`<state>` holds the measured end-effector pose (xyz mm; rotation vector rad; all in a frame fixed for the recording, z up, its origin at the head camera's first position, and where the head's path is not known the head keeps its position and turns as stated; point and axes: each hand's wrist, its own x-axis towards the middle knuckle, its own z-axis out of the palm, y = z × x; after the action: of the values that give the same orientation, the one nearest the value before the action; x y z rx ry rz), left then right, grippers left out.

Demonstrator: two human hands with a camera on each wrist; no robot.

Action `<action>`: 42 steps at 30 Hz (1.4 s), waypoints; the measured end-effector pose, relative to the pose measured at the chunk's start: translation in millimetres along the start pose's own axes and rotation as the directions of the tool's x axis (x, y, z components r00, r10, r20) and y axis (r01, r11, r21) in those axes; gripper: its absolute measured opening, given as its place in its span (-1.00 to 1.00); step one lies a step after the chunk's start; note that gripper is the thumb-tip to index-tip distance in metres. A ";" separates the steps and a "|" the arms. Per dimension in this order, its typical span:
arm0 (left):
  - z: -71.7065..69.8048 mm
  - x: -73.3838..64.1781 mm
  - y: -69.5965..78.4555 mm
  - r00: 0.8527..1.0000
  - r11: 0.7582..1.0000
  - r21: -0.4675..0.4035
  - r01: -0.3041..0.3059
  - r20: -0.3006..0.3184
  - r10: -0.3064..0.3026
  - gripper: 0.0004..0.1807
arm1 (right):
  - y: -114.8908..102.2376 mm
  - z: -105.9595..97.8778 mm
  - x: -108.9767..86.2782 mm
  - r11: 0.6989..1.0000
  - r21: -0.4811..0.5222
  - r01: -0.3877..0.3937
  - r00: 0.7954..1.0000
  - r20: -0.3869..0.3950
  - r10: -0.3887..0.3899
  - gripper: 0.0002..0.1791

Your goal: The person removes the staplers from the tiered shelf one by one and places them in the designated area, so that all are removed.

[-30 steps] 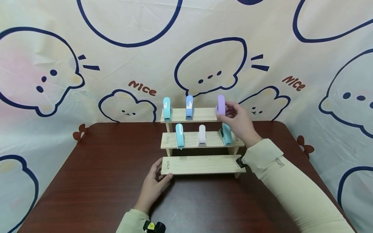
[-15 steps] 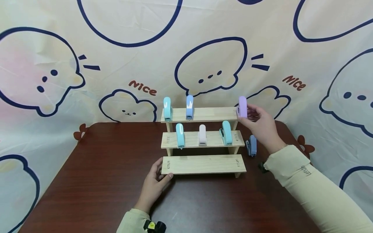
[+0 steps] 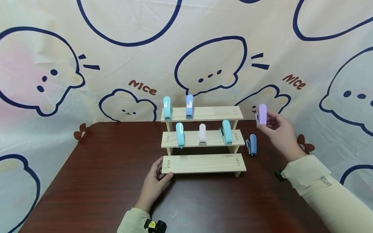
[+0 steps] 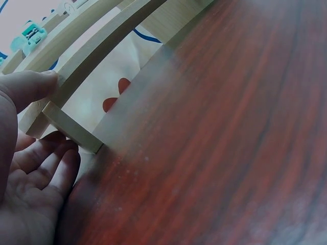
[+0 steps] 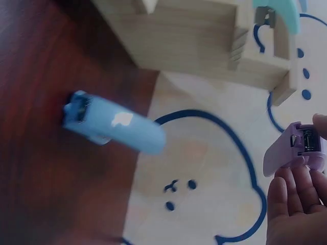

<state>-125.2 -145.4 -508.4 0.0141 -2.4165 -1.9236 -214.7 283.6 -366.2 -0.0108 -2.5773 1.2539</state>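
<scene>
My right hand [image 3: 281,132] pinches a purple mini stapler [image 3: 262,114] between thumb and fingers, in the air right of the wooden three-step rack [image 3: 201,163]. In the right wrist view the purple stapler [image 5: 283,150] shows its dark inner slot, with fingertips under it. My left hand [image 3: 152,184] grips the left end of the lowest step, thumb over its front edge. The left wrist view has the fingers curled beside the rack's leg [image 4: 74,130]. Below the raised stapler, a blue stapler [image 3: 251,145] stands on the table beside the rack.
A teal stapler [image 3: 167,109] and a blue-violet stapler [image 3: 189,107] stand on the top step. The middle step bears a light teal stapler [image 3: 180,135], a whitish stapler [image 3: 202,134] and another teal stapler [image 3: 226,132]. A patterned cloth [image 3: 209,19] hangs behind the brown table [image 3: 102,168].
My right hand has carried the purple stapler from above the top step's right part out to the right and slightly down. The blue stapler on the table has come into sight. The left hand stays put.
</scene>
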 end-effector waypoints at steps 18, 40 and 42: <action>2.1 0.3 -0.4 1.000 1.000 -0.009 0.002 0.000 -0.002 -0.15 | 62.1 3.4 -14.4 0.991 -0.017 -0.135 0.991 0.024 0.135 -0.18; -0.5 -0.8 0.5 1.000 1.000 -0.009 -0.017 0.003 0.017 -0.15 | 104.7 19.9 -35.1 0.975 -0.009 -0.224 0.970 0.100 0.224 -0.27; -0.2 -0.1 0.6 1.000 1.000 -0.010 -0.018 -0.001 0.018 -0.15 | 108.2 19.5 -35.4 0.971 0.009 -0.240 0.965 0.109 0.237 -0.24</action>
<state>-125.0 -145.4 -507.7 -0.0072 -2.3981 -1.9281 -197.6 331.7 -469.8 -0.2645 -2.7179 1.4008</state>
